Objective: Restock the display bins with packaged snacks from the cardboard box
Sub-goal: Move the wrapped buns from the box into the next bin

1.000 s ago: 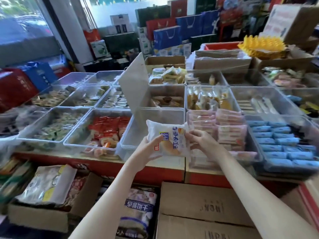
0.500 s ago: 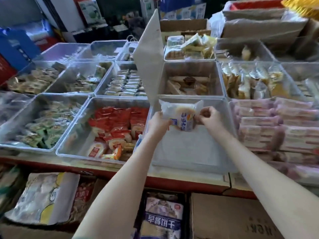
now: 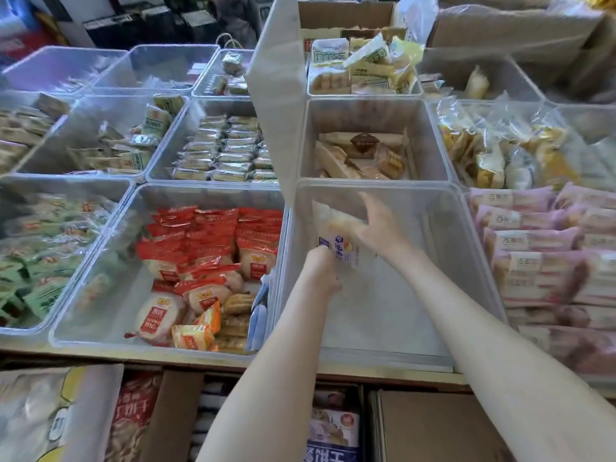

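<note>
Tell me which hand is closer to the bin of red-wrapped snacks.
Left. The left hand is inside the neighbouring clear bin, close to its wall beside the red snack bin; the right hand is farther right, near that clear bin's middle.

Light bright, even and diffuse over the counter (image 3: 200, 360): shadows soft and faint, a cool blue-violet cast on the clear bins at upper left (image 3: 63, 66), and a pale sheen on the plastic walls of the centre bin (image 3: 466, 248). Motion blur smears the right hand (image 3: 376, 228) and the snack packet (image 3: 340, 243) under it; the left hand (image 3: 321, 271) is only slightly soft, and the pink packs (image 3: 533, 261) at right are streaked. Wide-angle distortion bows the bin rims and stretches the frame edges, and the closed carton (image 3: 433, 428) at the bottom reads out of focus.
</note>
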### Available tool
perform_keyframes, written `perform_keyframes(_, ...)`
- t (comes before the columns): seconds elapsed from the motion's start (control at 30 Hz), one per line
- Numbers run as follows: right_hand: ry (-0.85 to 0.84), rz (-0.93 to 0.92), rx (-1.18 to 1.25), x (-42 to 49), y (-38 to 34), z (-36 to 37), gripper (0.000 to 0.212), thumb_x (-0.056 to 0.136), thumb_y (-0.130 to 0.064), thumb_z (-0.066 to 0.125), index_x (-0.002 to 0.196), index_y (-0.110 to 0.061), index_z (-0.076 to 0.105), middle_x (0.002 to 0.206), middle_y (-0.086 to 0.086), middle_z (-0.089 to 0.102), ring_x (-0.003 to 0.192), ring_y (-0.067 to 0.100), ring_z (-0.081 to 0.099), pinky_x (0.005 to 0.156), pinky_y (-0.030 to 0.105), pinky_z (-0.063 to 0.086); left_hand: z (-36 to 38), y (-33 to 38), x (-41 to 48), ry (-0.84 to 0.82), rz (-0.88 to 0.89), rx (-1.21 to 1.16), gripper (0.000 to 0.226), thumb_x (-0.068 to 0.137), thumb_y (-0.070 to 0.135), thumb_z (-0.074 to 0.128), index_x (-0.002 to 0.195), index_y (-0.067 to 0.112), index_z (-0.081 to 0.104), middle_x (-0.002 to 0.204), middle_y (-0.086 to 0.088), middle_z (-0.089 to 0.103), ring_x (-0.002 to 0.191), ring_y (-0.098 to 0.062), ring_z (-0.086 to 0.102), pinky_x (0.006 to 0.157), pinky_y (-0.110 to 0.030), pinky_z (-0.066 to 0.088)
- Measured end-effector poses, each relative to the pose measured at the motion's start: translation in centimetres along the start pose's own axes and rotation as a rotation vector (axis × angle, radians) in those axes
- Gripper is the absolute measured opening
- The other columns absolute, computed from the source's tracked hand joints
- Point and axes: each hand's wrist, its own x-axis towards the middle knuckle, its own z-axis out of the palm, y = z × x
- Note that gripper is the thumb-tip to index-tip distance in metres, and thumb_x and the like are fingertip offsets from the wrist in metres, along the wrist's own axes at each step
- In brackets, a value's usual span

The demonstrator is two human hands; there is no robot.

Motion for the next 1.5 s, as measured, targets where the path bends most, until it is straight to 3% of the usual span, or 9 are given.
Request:
perform_keyframes(0.07,-0.176,0.005,-0.323,0.7,-0.7,0.0,0.059,0.086,-0.054,0.053,0.131,-0.016,0.048,0.136,0.007,0.051,0.126,0.026,0.045,0.101,0.040,0.038,0.2,0.0,0.2,-0.012,-0.066,-0.113,0.043,0.098,0.017,0.034,0.140,0.005,0.040,0.141,-0.014,0.045,0.132,-0.032,0.042,0.077,-0.033,0.039)
perform_keyframes(0.2,-0.238,0.027,-0.413,0.4,0.2,-0.3,0.054,0.077,-0.056,0.064,0.111,-0.014,0.057,0.117,0.008,0.061,0.110,0.027,0.055,0.079,0.033,0.042,0.8,-0.8,1.6,-0.088,-0.142,-0.231,0.033,0.089,0.023,0.036,0.087,0.007,0.065,0.071,-0.009,0.068,0.083,-0.024,0.062,0.069,-0.031,0.047)
perform_keyframes(0.33,-0.295,0.242,0.069,-1.8,3.4,-2.4,0.036,0.078,-0.040,0.070,0.107,-0.019,0.062,0.105,0.004,0.065,0.092,0.019,0.063,0.064,0.032,0.057,1.6,-0.8,-1.3,-0.114,-0.136,-0.258,0.051,0.099,0.042,0.025,0.121,0.008,0.058,0.119,-0.011,0.062,0.110,-0.031,0.059,0.074,-0.040,0.048)
perform_keyframes(0.47,-0.267,0.184,0.289,-2.5,5.5,-3.1,0.035,0.086,-0.030,0.066,0.119,-0.023,0.056,0.115,-0.005,0.062,0.106,0.014,0.058,0.083,0.032,0.051,3.0,0.0,-0.9,-0.042,0.117,-0.229,0.077,0.079,0.074,0.034,0.127,0.018,0.052,0.127,-0.008,0.057,0.107,-0.032,0.059,0.079,-0.045,0.056)
perform_keyframes(0.63,-0.191,0.192,0.389,-0.7,3.9,0.9,0.033,0.090,-0.004,0.056,0.123,-0.006,0.053,0.099,0.001,0.061,0.087,0.014,0.056,0.064,0.009,0.043,1.5,1.7,-0.4,0.119,0.338,0.134,0.039,0.090,0.016,0.040,0.128,0.015,0.046,0.128,-0.012,0.047,0.114,-0.030,0.049,0.088,-0.034,0.045)
perform_keyframes(0.73,-0.095,0.234,0.508,1.0,2.6,3.1,0.044,0.092,-0.010,0.057,0.134,-0.008,0.043,0.117,0.006,0.061,0.102,0.021,0.059,0.085,0.025,0.050,0.0,1.9,0.7,0.072,0.321,0.301,0.055,0.084,0.007,0.040,0.139,0.010,0.036,0.132,-0.015,0.048,0.116,-0.030,0.050,0.094,-0.037,0.045)
perform_keyframes(0.87,-0.054,0.196,0.398,2.3,2.5,4.5,0.046,0.091,-0.022,0.057,0.134,-0.012,0.043,0.126,0.012,0.056,0.116,0.027,0.054,0.099,0.046,0.044,-1.1,1.6,2.0,0.012,0.334,0.370,0.064,0.083,0.001,0.039,0.144,0.014,0.027,0.132,-0.013,0.050,0.114,-0.029,0.052,0.092,-0.038,0.046)
perform_keyframes(1.2,-0.120,0.153,0.149,-2.7,2.4,-1.7,0.071,0.094,-0.030,0.054,0.150,-0.008,0.015,0.155,0.011,0.021,0.142,0.025,0.024,0.112,0.032,0.022,0.3,2.8,-2.6,0.041,0.533,0.423,0.065,0.085,0.001,0.047,0.146,0.014,0.028,0.129,-0.006,0.051,0.119,-0.025,0.049,0.097,-0.032,0.042)
perform_keyframes(1.5,0.055,0.009,0.008,-12.4,1.7,-19.0,0.048,0.094,-0.030,0.053,0.136,-0.009,0.044,0.135,0.011,0.049,0.121,0.025,0.050,0.102,0.033,0.037,10.0,1.0,-17.9,-0.070,0.833,0.943,0.070,0.094,0.028,0.051,0.151,0.010,0.015,0.156,-0.010,0.019,0.143,-0.023,0.020,0.114,-0.031,0.019)
